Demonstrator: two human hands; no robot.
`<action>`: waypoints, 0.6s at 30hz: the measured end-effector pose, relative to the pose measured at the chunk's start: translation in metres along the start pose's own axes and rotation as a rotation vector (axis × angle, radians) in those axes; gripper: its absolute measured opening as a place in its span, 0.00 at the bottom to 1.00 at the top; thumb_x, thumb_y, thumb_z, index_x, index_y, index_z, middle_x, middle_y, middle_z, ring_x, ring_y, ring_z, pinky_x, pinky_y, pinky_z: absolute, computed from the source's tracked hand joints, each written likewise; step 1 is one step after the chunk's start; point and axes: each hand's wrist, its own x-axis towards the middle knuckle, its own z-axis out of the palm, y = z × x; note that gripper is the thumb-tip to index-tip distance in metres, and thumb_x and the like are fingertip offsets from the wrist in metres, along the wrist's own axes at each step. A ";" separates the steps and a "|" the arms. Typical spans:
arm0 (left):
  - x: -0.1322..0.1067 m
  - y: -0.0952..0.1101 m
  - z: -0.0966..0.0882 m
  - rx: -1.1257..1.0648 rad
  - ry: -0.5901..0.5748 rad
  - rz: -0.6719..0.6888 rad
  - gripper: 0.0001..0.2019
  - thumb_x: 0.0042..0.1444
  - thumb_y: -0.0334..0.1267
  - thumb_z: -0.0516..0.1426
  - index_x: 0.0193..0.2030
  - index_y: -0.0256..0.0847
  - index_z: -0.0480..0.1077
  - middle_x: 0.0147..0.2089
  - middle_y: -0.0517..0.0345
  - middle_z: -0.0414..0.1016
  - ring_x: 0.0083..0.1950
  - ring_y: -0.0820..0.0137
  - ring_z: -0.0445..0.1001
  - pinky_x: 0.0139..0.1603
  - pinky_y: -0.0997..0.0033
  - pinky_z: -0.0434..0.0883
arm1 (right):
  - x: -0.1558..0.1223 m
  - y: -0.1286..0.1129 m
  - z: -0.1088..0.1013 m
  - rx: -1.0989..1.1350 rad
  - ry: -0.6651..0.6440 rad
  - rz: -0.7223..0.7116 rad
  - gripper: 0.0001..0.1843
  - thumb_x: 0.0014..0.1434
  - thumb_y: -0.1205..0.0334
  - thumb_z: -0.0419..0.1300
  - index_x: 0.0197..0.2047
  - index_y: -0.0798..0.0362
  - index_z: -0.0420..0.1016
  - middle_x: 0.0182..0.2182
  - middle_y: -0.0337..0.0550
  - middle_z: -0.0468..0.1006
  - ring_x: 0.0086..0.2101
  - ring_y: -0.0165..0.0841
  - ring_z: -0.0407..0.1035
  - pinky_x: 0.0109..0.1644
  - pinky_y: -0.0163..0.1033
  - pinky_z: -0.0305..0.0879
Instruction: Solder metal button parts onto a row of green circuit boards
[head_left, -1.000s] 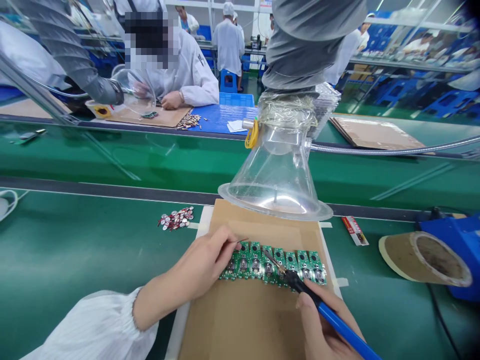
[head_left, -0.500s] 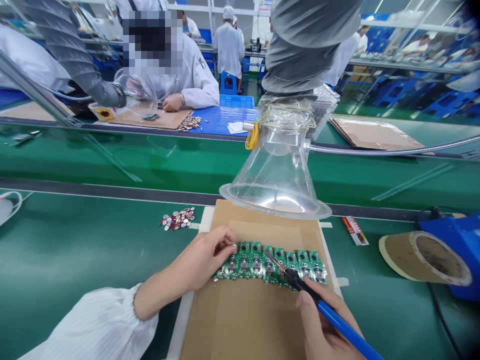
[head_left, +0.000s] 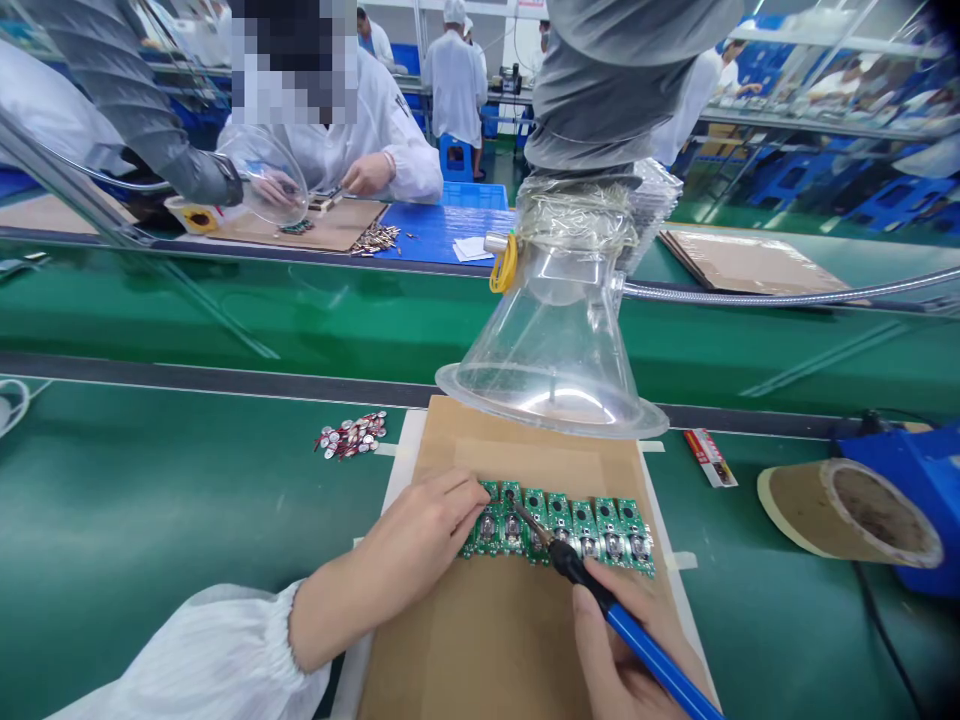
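Note:
A strip of small green circuit boards [head_left: 577, 525] lies on a brown cardboard sheet [head_left: 495, 640] in front of me. My left hand [head_left: 420, 535] rests on the strip's left end, fingers pinched together against the boards; whether it holds solder wire is hidden. My right hand [head_left: 622, 665] grips a blue-handled soldering iron [head_left: 600, 610]. Its tip touches a board near the strip's left part, just right of my left fingertips.
A clear fume-extraction funnel [head_left: 551, 350] on a grey hose hangs just behind the boards. A pile of small metal discs [head_left: 351, 437] lies to the left. A tape roll [head_left: 847, 510] and a blue unit [head_left: 919, 480] stand at right. Across the green conveyor, other people work.
The iron's tip has shifted left along the strip toward my left fingers. My left hand has slid slightly right and lower, covering the strip's left end.

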 end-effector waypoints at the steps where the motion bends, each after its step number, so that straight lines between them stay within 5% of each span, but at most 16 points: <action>1: -0.001 0.000 0.001 0.009 0.004 0.008 0.11 0.74 0.26 0.52 0.45 0.39 0.74 0.41 0.55 0.79 0.40 0.63 0.79 0.41 0.63 0.76 | 0.001 0.002 0.000 -0.019 -0.017 -0.068 0.15 0.64 0.42 0.68 0.43 0.43 0.86 0.39 0.43 0.86 0.36 0.35 0.81 0.32 0.31 0.78; 10: -0.002 0.001 0.004 0.076 -0.048 0.043 0.13 0.74 0.23 0.50 0.42 0.38 0.73 0.40 0.54 0.76 0.39 0.63 0.76 0.39 0.63 0.74 | 0.011 0.013 -0.004 -0.111 -0.087 -0.402 0.07 0.67 0.58 0.67 0.46 0.48 0.84 0.37 0.45 0.87 0.33 0.36 0.84 0.30 0.30 0.79; 18: 0.000 0.004 0.000 0.091 -0.062 0.053 0.15 0.73 0.22 0.48 0.42 0.38 0.73 0.38 0.55 0.74 0.36 0.65 0.73 0.36 0.65 0.73 | 0.013 0.017 -0.005 -0.086 -0.099 -0.370 0.07 0.65 0.57 0.69 0.45 0.47 0.86 0.37 0.44 0.88 0.33 0.38 0.85 0.30 0.31 0.81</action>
